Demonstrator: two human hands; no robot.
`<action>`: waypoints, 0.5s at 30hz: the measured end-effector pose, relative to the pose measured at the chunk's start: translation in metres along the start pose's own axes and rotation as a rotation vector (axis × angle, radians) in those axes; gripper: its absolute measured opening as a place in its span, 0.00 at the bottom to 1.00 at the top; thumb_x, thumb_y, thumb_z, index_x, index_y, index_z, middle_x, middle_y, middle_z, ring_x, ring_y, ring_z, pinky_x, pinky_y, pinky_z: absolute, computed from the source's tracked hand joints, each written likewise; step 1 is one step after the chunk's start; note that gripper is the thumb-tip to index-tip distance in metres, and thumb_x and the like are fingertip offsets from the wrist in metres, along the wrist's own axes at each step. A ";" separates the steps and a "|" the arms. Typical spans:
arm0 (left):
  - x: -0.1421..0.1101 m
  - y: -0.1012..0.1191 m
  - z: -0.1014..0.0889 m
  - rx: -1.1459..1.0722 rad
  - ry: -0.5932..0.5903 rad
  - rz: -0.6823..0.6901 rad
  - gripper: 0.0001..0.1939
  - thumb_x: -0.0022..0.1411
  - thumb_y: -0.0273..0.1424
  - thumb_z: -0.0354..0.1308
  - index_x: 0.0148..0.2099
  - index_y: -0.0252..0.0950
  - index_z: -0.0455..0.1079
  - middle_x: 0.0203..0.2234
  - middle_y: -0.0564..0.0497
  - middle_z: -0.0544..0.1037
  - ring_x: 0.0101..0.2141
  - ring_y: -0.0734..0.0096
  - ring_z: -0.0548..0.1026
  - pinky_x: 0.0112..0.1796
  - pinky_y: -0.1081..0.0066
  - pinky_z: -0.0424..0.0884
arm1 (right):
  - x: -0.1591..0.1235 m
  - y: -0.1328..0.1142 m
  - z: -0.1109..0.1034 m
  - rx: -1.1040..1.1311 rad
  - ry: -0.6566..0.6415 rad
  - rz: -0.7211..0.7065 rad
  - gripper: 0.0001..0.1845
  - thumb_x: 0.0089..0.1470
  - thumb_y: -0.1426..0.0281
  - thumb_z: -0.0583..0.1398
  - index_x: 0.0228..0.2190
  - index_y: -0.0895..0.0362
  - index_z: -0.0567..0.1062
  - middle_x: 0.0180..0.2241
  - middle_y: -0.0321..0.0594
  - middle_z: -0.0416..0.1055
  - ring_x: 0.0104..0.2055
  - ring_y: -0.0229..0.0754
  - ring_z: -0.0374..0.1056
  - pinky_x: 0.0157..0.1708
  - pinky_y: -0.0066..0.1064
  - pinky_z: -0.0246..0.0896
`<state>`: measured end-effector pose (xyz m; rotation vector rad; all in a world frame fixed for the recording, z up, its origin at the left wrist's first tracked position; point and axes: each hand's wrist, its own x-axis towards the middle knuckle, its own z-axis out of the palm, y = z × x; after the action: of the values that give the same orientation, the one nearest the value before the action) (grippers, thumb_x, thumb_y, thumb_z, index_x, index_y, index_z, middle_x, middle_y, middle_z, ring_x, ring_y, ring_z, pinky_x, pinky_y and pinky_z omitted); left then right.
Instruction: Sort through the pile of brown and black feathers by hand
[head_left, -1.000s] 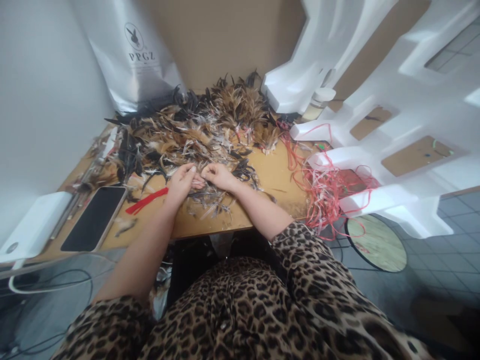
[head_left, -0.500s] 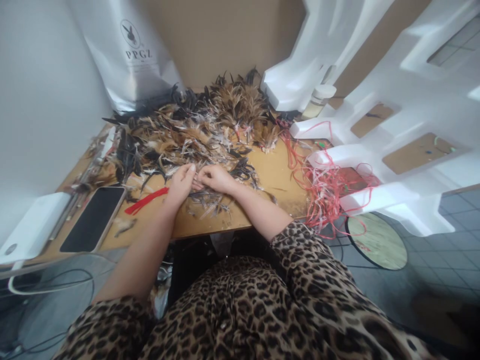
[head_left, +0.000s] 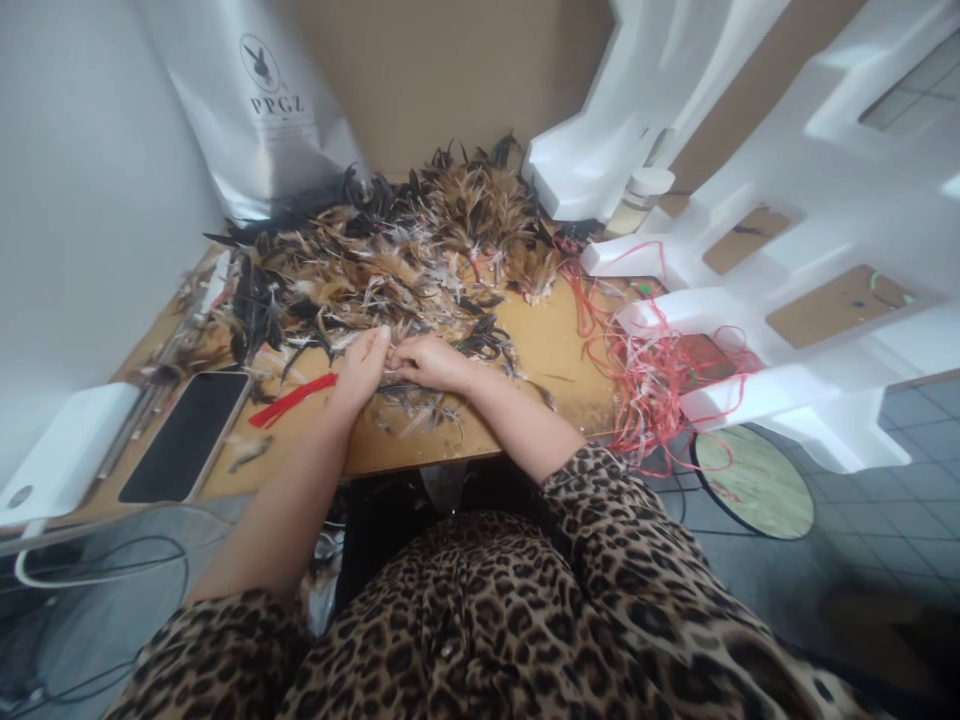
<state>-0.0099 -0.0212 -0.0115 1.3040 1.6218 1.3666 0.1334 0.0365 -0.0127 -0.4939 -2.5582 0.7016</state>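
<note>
My left hand (head_left: 364, 366) and my right hand (head_left: 429, 362) meet over the near part of the table, fingertips pinched close together. Whatever sits between the fingers is too small and too covered to make out; it may be part of a feather. Just beyond them spreads a large heap of brown, black and whitish feathers (head_left: 360, 265). Grey feather scraps (head_left: 420, 408) lie on the wood below my right hand. A bundle of red strips (head_left: 292, 399) lies beside my left wrist, partly hidden by it.
A phone (head_left: 185, 437) and a white power bank (head_left: 67, 450) with a cable lie at left. Behind stands a silver bag (head_left: 277, 130). Tangled pink ribbon (head_left: 649, 385) hangs over the right edge by white foam pieces (head_left: 750, 395) and a white-capped bottle (head_left: 637, 200). A round stool (head_left: 754, 485) stands below.
The right hand's fingers have shifted slightly left and curled closer against the left fingertips. Otherwise the feathers and other things stay where they were.
</note>
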 end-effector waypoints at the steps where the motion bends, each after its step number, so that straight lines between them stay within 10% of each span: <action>1: 0.000 0.001 0.000 0.006 -0.008 -0.012 0.19 0.56 0.48 0.54 0.33 0.35 0.68 0.20 0.54 0.71 0.21 0.73 0.71 0.23 0.73 0.68 | 0.000 -0.002 0.000 -0.042 -0.005 -0.009 0.07 0.50 0.72 0.56 0.28 0.59 0.75 0.29 0.39 0.69 0.31 0.35 0.61 0.35 0.26 0.52; 15: 0.004 -0.005 0.002 -0.279 -0.135 -0.123 0.22 0.44 0.36 0.66 0.39 0.33 0.63 0.19 0.53 0.74 0.19 0.74 0.73 0.24 0.74 0.70 | 0.005 0.019 0.004 0.432 0.243 0.322 0.08 0.47 0.70 0.56 0.26 0.63 0.72 0.23 0.33 0.67 0.25 0.31 0.58 0.28 0.23 0.52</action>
<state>-0.0104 -0.0164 -0.0159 1.0886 1.3427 1.3440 0.1316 0.0522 -0.0250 -0.7919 -2.0415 1.1913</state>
